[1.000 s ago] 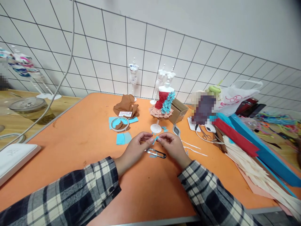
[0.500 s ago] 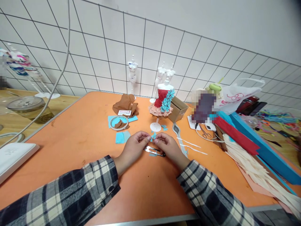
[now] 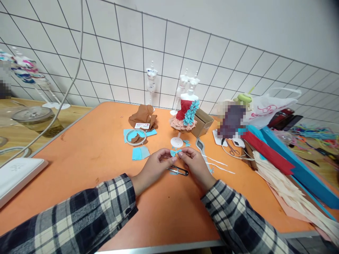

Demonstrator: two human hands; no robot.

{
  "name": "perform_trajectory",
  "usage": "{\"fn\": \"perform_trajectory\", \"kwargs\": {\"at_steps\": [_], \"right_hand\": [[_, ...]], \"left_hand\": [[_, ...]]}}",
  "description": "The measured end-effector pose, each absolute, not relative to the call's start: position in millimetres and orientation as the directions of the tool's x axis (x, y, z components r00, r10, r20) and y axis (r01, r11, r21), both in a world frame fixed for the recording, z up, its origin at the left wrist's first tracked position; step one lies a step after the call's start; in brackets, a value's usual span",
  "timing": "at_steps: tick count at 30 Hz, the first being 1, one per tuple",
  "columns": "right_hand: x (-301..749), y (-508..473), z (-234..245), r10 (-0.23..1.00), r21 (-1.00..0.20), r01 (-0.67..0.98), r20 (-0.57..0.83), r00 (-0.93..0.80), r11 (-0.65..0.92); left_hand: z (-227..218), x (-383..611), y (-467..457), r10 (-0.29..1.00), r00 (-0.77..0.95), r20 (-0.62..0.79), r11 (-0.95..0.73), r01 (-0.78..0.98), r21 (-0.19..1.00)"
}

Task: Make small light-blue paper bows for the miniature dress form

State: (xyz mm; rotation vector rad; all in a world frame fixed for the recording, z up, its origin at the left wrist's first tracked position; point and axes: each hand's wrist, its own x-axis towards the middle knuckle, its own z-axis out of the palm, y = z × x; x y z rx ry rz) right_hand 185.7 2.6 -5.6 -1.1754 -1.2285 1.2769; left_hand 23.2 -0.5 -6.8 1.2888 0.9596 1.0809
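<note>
Blue paper bow sits pinched between both hands, just above the orange table. Left hand grips one wing, right hand the other, fingertips nearly meeting. Risk as I see it: pull too hard and the thin paper tears or unfolds. Both wrists rest low, plaid sleeves angled in. Thread snips lie right beneath; dressed mannequin stands behind

The snips lie on the table between both hands, the mannequin behind them
</note>
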Motion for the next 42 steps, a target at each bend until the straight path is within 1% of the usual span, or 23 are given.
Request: {"fn": "perform_trajectory", "kwargs": {"at_steps": [2, 4, 9, 13, 15, 17, 20, 22, 26, 31, 34, 37, 42], "right_hand": [[182, 1, -6, 0.998, -0.999, -0.050, -0.010, -0.055, -0.013], [179, -2, -6, 0.998, -0.999, -0.041, 0.018, -0.062, 0.015], [179, -5, -3, 0.994, -0.989, 0.111, 0.094, -0.058, 0.100], [184, -3, 0, 0.986, -0.977, 0.145, 0.149, -0.070, 0.158], [185, -2, 0, 0.989, -0.976, 0.167, 0.129, -0.075, 0.139], [185, -2, -1, 0.994, -0.980, 0.183, 0.066, -0.082, 0.081], [185, -3, 0, 0.995, -0.988, 0.152, -0.021, -0.099, -0.006], [186, -3, 1, 0.991, -0.992, 0.125, -0.042, -0.129, -0.026], [188, -1, 2, 0.985, -0.989, 0.147, -0.038, -0.170, -0.013], [189, 2, -5, 0.990, -0.978, 0.194, 0.051, -0.130, 0.076], [190, 2, -7, 0.992, -0.980, 0.180, 0.071, -0.099, 0.088], [192, 3, -5, 0.993, -0.982, 0.174, 0.060, -0.098, 0.076], [196, 4, 1, 0.987, -0.976, 0.214, 0.009, -0.159, 0.043]], "left_hand": [[-7, 25, -2, 0.973, 0.228, 0.030, -0.030, -0.005, 1.000], [-7, 26, -2, 0.984, 0.173, 0.047, -0.054, 0.037, 0.998], [-7, 23, 1, 0.989, 0.115, 0.091, -0.101, 0.085, 0.991], [-8, 22, 0, 0.984, 0.129, 0.123, -0.144, 0.164, 0.976], [-8, 22, -1, 0.979, 0.150, 0.138, -0.166, 0.198, 0.966], [-8, 21, -1, 0.975, 0.162, 0.151, -0.183, 0.207, 0.961], [-9, 20, 0, 0.969, 0.177, 0.173, -0.206, 0.189, 0.960], [-10, 20, 1, 0.964, 0.203, 0.170, -0.207, 0.177, 0.962], [-10, 19, 1, 0.963, 0.222, 0.155, -0.201, 0.203, 0.958], [-6, 19, 0, 0.966, 0.157, 0.205, -0.243, 0.284, 0.928], [-6, 20, 1, 0.966, 0.201, 0.165, -0.228, 0.353, 0.908], [-8, 20, 2, 0.961, 0.238, 0.140, -0.217, 0.340, 0.915], [-9, 16, 3, 0.942, 0.307, 0.133, -0.234, 0.318, 0.919]]}}
